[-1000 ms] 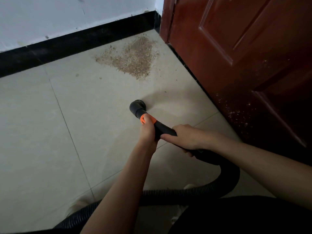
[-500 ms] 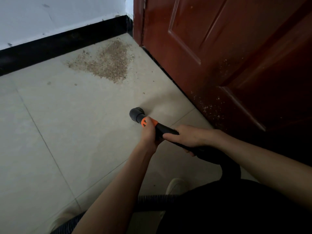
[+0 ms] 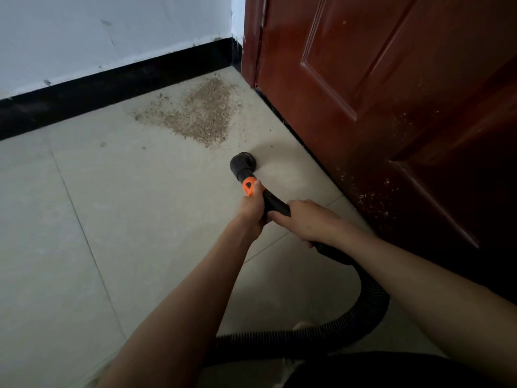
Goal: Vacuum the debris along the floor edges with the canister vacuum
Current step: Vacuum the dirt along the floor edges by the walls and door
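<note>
Brown debris (image 3: 195, 116) beside red door (image 3: 377, 93)

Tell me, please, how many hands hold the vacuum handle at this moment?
2. The left hand grips the vacuum handle nearer the nozzle, just behind the orange part. The right hand grips it further back, toward the hose.

Debris (image 3: 195, 119) lies on the floor (image 3: 84, 219) in the far corner, where baseboard (image 3: 112, 91) meets door (image 3: 363, 79). Nozzle (image 3: 244, 163) sits on the floor near the debris, beside the door's bottom edge. Hose (image 3: 349, 317) loops back along the door toward the near floor edge.
</note>
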